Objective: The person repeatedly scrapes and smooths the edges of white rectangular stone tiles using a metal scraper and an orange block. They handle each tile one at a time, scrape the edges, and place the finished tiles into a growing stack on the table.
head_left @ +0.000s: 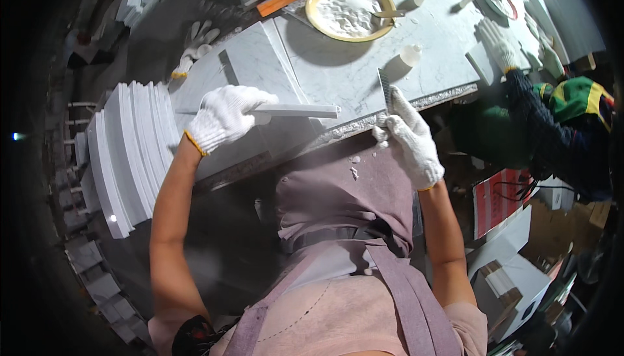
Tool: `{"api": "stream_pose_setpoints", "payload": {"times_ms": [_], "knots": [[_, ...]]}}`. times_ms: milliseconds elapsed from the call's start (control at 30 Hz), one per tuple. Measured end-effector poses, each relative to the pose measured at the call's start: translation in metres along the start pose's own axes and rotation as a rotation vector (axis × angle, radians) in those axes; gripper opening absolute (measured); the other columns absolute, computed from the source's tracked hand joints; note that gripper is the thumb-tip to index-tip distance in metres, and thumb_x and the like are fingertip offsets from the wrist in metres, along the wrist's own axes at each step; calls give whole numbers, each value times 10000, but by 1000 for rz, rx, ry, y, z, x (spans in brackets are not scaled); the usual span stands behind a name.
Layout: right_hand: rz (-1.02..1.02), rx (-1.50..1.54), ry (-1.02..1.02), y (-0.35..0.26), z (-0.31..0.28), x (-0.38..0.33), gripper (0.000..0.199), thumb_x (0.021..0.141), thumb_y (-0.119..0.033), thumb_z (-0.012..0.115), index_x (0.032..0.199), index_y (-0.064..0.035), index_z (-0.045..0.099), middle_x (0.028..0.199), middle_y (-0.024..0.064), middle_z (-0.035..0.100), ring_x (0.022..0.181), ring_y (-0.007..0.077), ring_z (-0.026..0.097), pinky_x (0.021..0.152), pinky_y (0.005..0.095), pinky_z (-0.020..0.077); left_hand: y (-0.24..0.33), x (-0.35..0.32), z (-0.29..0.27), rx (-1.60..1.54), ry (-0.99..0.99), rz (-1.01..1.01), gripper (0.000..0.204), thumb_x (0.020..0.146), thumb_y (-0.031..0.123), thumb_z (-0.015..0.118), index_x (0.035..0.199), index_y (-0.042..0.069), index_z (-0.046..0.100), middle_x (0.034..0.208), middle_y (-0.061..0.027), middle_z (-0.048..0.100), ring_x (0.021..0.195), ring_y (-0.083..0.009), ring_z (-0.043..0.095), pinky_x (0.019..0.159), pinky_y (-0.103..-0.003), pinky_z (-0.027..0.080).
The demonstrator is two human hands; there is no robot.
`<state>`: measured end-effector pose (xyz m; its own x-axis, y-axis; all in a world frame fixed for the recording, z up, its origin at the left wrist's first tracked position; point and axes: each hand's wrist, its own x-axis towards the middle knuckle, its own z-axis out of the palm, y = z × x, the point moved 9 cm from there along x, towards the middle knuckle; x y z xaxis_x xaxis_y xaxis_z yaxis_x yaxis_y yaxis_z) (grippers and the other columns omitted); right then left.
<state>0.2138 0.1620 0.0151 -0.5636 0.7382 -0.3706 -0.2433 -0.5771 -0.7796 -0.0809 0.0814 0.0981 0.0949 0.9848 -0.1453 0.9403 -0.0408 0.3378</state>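
Note:
My left hand (224,119), in a white knit glove with a yellow cuff, grips a pale stone tile (302,110) held nearly edge-on over the table's near side. The fingers wrap round its middle, and part of it is hidden behind the glove. Also gloved, my right hand (413,138) closes round a narrow, flat, dark strip (385,89) with a ridged face, which looks like a file. Its end points up and away from me at the table's front edge. The strip and the tile are apart. Beyond the strip stands a small white bottle (411,55).
Farther back sits a yellow bowl (318,28) of white powder with a scoop in it. An orange block (276,3) lies beside it. Stacked slabs (130,154) stand at left, near a loose glove (195,47). A co-worker's gloved hand (497,44) rests at right.

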Motion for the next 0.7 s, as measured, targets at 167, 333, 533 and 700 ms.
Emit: {"api": "stream_pose_setpoints", "payload": {"times_ms": [167, 333, 533, 700], "knots": [[0, -510, -214, -42, 8, 35, 525, 974, -21, 632, 1499, -24, 607, 1145, 84, 758, 943, 149, 720, 845, 291, 600, -2, 6, 6, 61, -1, 51, 424, 771, 129, 672, 1169, 232, 772, 1068, -56, 778, 989, -310, 739, 843, -412, 598], [-80, -796, -585, -48, 84, 76, 458, 974, 62, 642, 1398, -97, 711, 1260, 79, 749, 1002, 135, 730, 866, 276, 631, -5, 2, 12, 104, 11, 23, 345, 760, 162, 695, 1090, 228, 770, 1013, -33, 772, 954, -288, 745, 799, -419, 602], [-301, -1094, -812, -54, 136, 73, 335, 957, 58, 710, 1261, -63, 784, 1071, 59, 754, 994, 165, 713, 909, 294, 591, -1, 3, 6, 124, 60, 43, 283, 755, 185, 703, 1029, 222, 765, 938, -43, 762, 870, -303, 751, 735, -434, 599], [-319, -1129, -850, -61, 134, 65, 288, 960, 33, 701, 1223, -44, 791, 1070, 69, 768, 1017, 196, 720, 926, 333, 589, 0, 3, 4, 109, 95, 48, 225, 755, 200, 701, 974, 206, 752, 902, -57, 756, 851, -311, 750, 710, -444, 591]]}}
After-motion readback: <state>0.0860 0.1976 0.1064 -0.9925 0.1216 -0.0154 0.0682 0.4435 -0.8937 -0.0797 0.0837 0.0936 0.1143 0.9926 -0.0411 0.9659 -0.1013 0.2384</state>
